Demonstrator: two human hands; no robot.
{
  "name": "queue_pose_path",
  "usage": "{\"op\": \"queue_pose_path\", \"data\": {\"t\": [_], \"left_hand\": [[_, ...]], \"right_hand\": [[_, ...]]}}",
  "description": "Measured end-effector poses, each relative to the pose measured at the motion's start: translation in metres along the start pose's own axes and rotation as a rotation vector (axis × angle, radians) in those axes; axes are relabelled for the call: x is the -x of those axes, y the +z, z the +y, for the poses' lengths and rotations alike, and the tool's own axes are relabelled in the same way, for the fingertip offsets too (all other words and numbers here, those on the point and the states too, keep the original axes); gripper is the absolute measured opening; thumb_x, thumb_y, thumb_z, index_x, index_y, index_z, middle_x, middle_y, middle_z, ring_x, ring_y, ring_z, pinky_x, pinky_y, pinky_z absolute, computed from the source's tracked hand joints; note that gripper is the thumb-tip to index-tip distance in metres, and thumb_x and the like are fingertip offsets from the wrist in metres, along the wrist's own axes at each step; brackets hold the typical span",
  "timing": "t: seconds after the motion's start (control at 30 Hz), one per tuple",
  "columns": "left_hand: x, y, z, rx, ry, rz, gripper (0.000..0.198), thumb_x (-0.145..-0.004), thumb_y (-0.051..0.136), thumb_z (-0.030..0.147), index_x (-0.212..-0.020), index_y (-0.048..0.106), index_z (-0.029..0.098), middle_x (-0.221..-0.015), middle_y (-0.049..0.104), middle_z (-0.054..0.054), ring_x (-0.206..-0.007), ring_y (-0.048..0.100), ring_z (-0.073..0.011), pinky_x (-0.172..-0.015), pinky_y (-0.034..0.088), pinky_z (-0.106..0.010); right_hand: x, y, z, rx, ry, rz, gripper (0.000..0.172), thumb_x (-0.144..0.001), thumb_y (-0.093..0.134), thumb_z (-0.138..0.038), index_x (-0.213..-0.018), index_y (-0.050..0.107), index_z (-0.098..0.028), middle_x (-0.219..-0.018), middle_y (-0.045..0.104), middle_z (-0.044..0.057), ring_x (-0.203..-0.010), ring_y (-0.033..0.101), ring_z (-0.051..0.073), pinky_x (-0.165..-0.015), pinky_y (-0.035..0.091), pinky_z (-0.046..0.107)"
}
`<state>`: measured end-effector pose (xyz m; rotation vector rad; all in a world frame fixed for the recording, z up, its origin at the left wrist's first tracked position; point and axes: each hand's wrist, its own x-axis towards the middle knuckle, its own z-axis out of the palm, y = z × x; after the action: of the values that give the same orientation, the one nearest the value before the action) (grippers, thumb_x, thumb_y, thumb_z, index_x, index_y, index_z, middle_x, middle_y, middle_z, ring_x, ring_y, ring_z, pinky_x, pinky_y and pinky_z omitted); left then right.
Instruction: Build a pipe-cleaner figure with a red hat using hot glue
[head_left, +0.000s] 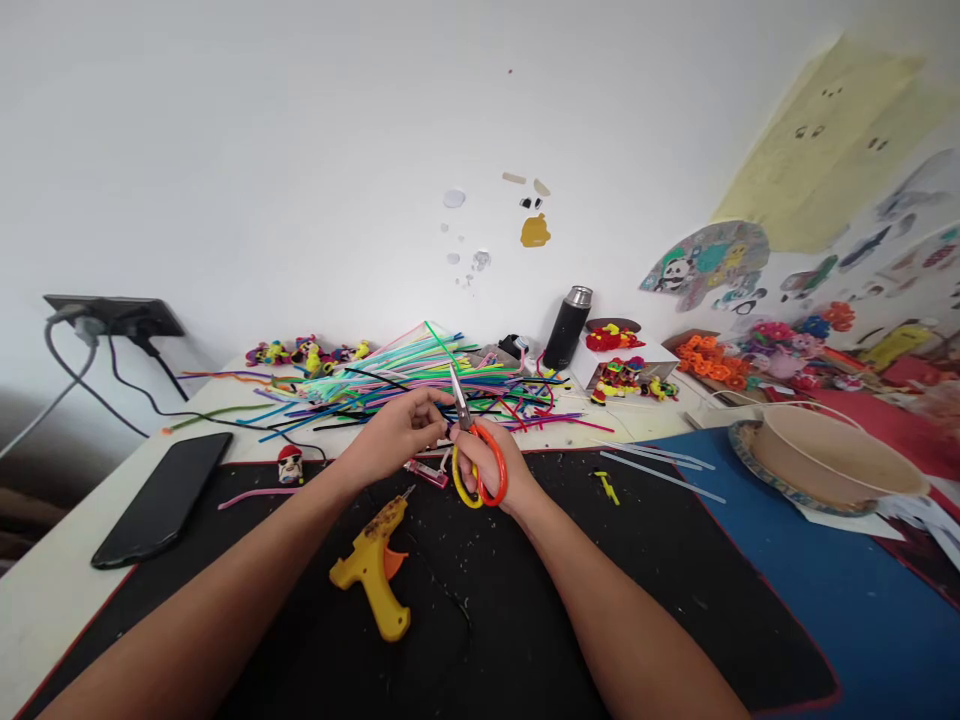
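My right hand (487, 462) is wrapped around a pair of scissors (462, 405) with one red and one yellow handle loop, the blades pointing up and away. Left of the blades, my left hand (397, 430) has its fingers curled in a pinch, with fingertips near my right hand. What it pinches is too small to make out. Below the hands a yellow glue gun (377, 570) with an orange trigger lies on the black mat (510, 630). A small pink object (427, 473) rests just beneath the fingers.
Behind the hands spreads a pile of colourful pipe cleaners (390, 375). A phone (165, 500) and a small red-capped figure (290, 464) lie left. A black thermos (568, 328), a white box (656, 352), glue sticks (664, 474) and a round bowl-like container (832, 450) are right.
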<state>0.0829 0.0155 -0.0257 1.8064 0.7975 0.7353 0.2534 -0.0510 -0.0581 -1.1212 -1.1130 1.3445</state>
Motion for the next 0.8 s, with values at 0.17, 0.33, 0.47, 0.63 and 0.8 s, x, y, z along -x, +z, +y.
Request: {"op": "queue_pose_path", "data": {"t": [0.17, 0.33, 0.47, 0.63, 0.8], "left_hand": [[0.001, 0.001, 0.004, 0.016, 0.009, 0.038, 0.043, -0.083, 0.069, 0.036, -0.121, 0.059, 0.017, -0.077, 0.062, 0.003, -0.072, 0.061, -0.0161, -0.073, 0.049, -0.030], [0.001, 0.000, 0.009, 0.091, -0.050, -0.003, 0.044, -0.078, 0.074, 0.032, -0.116, 0.059, 0.017, -0.082, 0.066, 0.001, -0.074, 0.063, -0.0161, -0.071, 0.051, -0.030], [0.001, 0.000, 0.010, 0.165, -0.103, -0.023, 0.043, -0.074, 0.077, 0.030, -0.111, 0.059, 0.018, -0.082, 0.067, 0.001, -0.075, 0.066, -0.0165, -0.072, 0.053, -0.031], [0.000, 0.002, 0.010, 0.185, -0.121, -0.018, 0.039, -0.070, 0.076, 0.025, -0.105, 0.062, 0.018, -0.082, 0.066, 0.002, -0.072, 0.065, -0.0145, -0.072, 0.054, -0.030], [0.000, 0.001, 0.013, 0.210, -0.146, -0.011, 0.042, -0.068, 0.077, 0.025, -0.108, 0.066, 0.018, -0.079, 0.065, 0.002, -0.070, 0.065, -0.0151, -0.067, 0.052, -0.029]], "right_hand": [[0.002, 0.002, 0.000, 0.010, 0.005, -0.011, 0.030, -0.085, 0.069, -0.048, -0.084, 0.054, -0.022, -0.049, 0.052, -0.009, -0.031, 0.045, 0.010, -0.033, 0.033, 0.020], [0.003, 0.002, -0.002, 0.030, -0.017, 0.000, 0.027, -0.086, 0.066, -0.046, -0.084, 0.053, -0.022, -0.049, 0.051, -0.009, -0.032, 0.045, 0.010, -0.035, 0.035, 0.020], [0.003, 0.001, -0.003, 0.049, -0.025, 0.013, 0.027, -0.085, 0.066, -0.045, -0.084, 0.054, -0.021, -0.049, 0.052, -0.009, -0.032, 0.046, 0.010, -0.035, 0.035, 0.020], [0.003, 0.001, -0.003, 0.037, -0.019, 0.024, 0.027, -0.085, 0.066, -0.046, -0.086, 0.055, -0.021, -0.049, 0.052, -0.009, -0.032, 0.046, 0.010, -0.035, 0.035, 0.020], [0.002, -0.001, -0.008, 0.006, -0.038, 0.079, 0.026, -0.086, 0.064, -0.045, -0.084, 0.055, -0.021, -0.049, 0.051, -0.009, -0.031, 0.045, 0.009, -0.034, 0.033, 0.020]]}}
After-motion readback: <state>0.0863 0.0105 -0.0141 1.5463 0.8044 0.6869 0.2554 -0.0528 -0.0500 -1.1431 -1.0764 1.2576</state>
